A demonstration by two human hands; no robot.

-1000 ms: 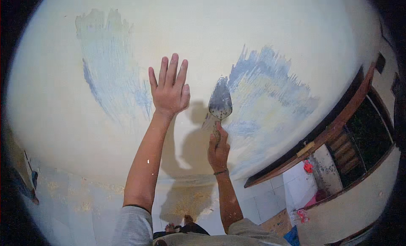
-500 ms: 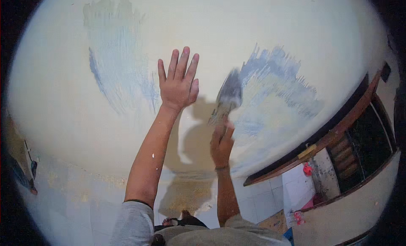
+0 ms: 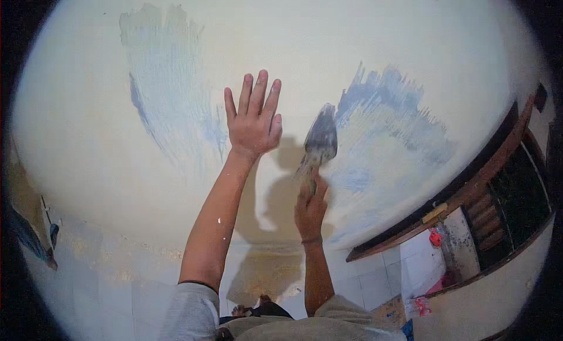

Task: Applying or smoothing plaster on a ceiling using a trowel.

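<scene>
My left hand lies palm against the pale wall, fingers stretched out, left of a trowel. My right hand grips the handle of that trowel, whose dark, pointed metal blade is tipped upward against the wall, slightly smeared by motion. A bluish scraped patch spreads to the right of the blade, and another runs down the wall left of my left hand. My shadow falls on the wall between and below my hands.
At right a dark wooden frame borders an opening, with a red object nearby. Pale floor tiles show below the wall, with my feet at the bottom centre. Dark, indistinct items stand at the left edge.
The view has shifted, so wall and arms appear farther right. The trowel has made small strokes beside the right patch, tilting slightly and blurring. My left hand stays flat on the wall.
</scene>
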